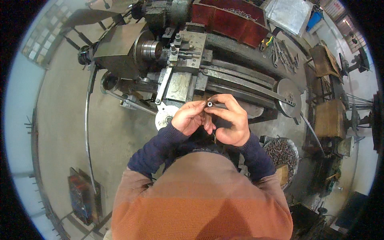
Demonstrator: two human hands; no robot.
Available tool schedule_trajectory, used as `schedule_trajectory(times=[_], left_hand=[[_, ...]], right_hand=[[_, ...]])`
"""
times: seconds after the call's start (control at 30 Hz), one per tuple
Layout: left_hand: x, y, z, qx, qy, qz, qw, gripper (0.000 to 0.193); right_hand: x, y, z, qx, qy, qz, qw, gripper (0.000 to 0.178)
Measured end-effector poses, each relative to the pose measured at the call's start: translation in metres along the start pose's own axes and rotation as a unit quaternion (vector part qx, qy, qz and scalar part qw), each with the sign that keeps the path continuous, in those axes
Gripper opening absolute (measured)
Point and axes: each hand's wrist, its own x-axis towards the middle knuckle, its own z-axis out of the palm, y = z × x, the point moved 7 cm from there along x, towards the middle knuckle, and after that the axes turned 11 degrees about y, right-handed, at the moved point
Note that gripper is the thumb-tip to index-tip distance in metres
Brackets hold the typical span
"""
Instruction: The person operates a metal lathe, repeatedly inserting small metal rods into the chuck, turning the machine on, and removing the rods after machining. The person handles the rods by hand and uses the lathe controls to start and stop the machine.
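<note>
Just in front of my body, both hands meet at a small metal sleeve (209, 104), its bright ring-shaped end and dark hole facing up. My left hand (189, 117) pinches it from the left between thumb and finger. From the right, the thumb and forefinger of my right hand (234, 122) close on the same sleeve. The sleeve's lower part is hidden by the fingers. Beyond the hands stands a metal lathe, with its round chuck (150, 50) at the left and its tool post (176, 50) beside that.
A red metal tray (228, 25) with small parts sits at the back of the lathe. Wrenches (280, 54) lie to its right. A round tub (296, 154) full of small metal pieces stands right of me. Long bars (240, 78) run along the lathe to a round plate (287, 96).
</note>
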Motion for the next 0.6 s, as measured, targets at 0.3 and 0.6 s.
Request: schedule_trajectory(times=[0.3, 0.6], left_hand=[[-0.004, -0.010, 0.000, -0.050, 0.036, -0.029, 0.998, 0.028], [-0.002, -0.015, -0.007, -0.033, 0.044, -0.041, 0.998, 0.028]], right_hand=[[-0.002, 0.006, 0.000, 0.008, -0.013, 0.019, 1.000, 0.044], [-0.005, 0.017, 0.003, -0.011, -0.028, 0.045, 0.999, 0.045]])
